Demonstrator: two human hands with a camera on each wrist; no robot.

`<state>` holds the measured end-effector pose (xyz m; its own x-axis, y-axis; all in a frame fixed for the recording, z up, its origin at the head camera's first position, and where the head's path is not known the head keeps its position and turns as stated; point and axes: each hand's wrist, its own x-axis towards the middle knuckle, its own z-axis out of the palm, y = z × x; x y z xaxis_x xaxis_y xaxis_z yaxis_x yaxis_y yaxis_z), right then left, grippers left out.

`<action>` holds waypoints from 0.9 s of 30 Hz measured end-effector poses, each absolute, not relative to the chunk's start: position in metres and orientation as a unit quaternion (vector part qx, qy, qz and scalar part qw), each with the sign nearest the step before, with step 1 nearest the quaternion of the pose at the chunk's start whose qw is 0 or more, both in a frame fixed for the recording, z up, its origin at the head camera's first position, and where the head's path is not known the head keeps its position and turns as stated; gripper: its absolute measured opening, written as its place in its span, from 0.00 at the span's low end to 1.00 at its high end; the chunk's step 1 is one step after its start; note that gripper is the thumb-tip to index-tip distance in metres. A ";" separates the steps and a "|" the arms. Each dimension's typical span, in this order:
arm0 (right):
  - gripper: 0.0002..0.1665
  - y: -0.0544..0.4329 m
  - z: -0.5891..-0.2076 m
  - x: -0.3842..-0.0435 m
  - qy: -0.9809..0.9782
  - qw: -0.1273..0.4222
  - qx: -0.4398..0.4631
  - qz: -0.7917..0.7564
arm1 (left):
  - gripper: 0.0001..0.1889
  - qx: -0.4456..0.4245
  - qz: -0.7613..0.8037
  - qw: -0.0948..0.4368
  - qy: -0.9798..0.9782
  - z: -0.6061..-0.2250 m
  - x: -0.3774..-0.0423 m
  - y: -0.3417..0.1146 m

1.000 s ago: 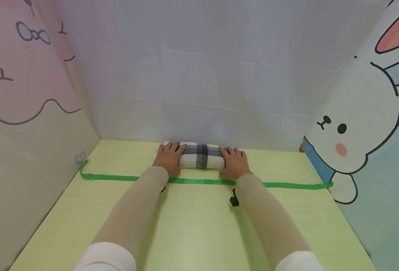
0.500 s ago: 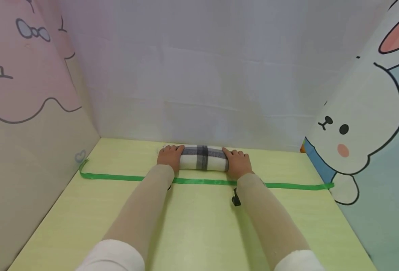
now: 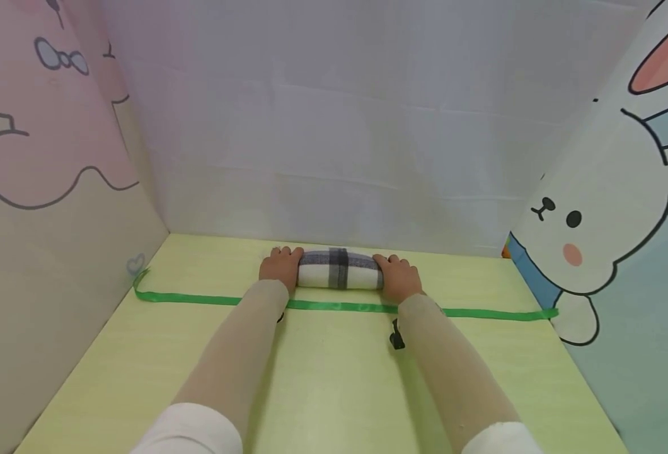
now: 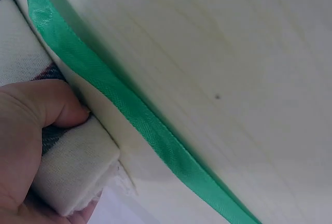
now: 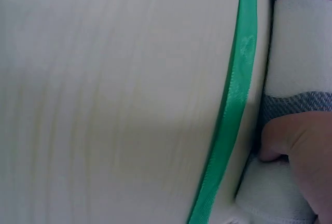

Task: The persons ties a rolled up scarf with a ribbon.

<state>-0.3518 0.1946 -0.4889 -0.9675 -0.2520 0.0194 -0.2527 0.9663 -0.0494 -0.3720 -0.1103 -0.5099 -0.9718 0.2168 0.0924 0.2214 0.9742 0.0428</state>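
Note:
A rolled-up plaid scarf point(image 3: 339, 269), white with dark grey-blue bands, lies crosswise at the far side of the table. My left hand point(image 3: 280, 268) grips its left end. In the left wrist view the thumb point(image 4: 65, 103) presses the near side of the roll, and white fringe shows at its end. On the opposite end, my right hand point(image 3: 400, 279) holds the roll the same way. Its thumb point(image 5: 282, 138) is bent against the near side in the right wrist view. Fingers of both hands reach over the top; their tips are hidden behind the roll.
A green ribbon point(image 3: 339, 307) runs across the pale yellow table point(image 3: 334, 391), just on the near side of the scarf. A white wall point(image 3: 334, 139) rises close behind it. Printed cartoon panels stand at the left point(image 3: 56, 252) and right point(image 3: 623, 284).
The scarf roll has come slightly nearer to me, away from the back wall. My fingers, spread over its top before, now curl down over the far side of both ends.

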 end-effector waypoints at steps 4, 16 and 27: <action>0.44 0.196 -0.486 -0.351 -0.991 0.017 0.134 0.013 | 0.31 -0.116 -0.033 0.041 -0.992 -0.505 -0.370 -0.112; 0.37 0.200 -0.454 -0.360 -0.990 0.058 0.130 0.016 | 0.27 -0.142 -0.025 0.098 -0.985 -0.475 -0.381 -0.122; 0.36 0.204 -0.426 -0.349 -0.982 0.116 0.140 0.050 | 0.29 -0.173 -0.024 0.120 -0.977 -0.445 -0.381 -0.134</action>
<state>-0.3491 0.2039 -0.4259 -0.9340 -0.2628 0.2421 -0.2861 0.9559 -0.0663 -0.3808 -0.1341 -0.4446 -0.9111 0.3328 0.2431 0.3444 0.9388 0.0056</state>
